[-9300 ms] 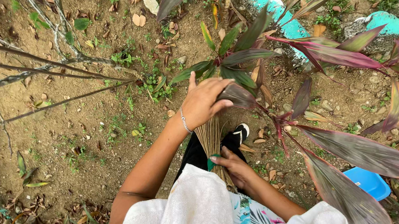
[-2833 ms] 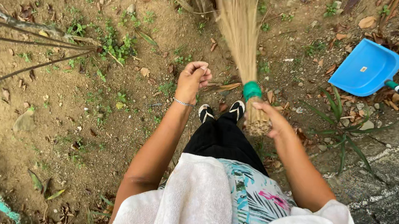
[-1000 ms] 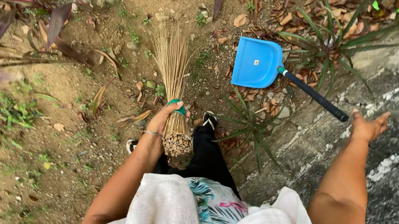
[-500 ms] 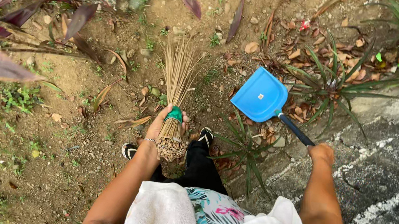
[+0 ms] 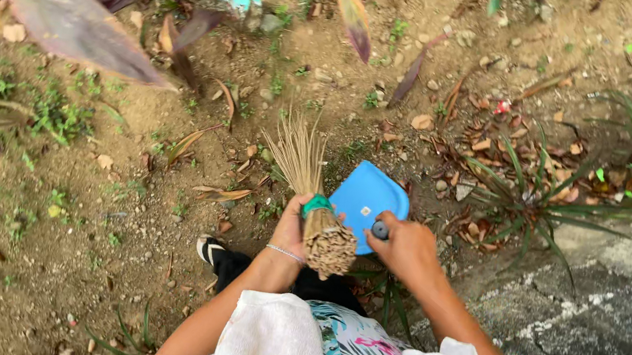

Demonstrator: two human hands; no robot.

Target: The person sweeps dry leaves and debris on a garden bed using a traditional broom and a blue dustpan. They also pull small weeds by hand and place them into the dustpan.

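Here the left hand point(image 5: 291, 230) grips the stick broom point(image 5: 312, 197) (bristles forward), right hand point(image 5: 407, 249) clasping the blue dustpan point(image 5: 366, 196).

Bare brown dirt ground point(image 5: 78, 252) strewn with dry leaves point(image 5: 491, 144); purple-leaved plants point(image 5: 76, 24) upper left, grey asphalt pavement point(image 5: 604, 337) lower right.

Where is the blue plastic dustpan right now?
In the head view, the blue plastic dustpan sits centre frame, held by the right hand, beside the straw broom.
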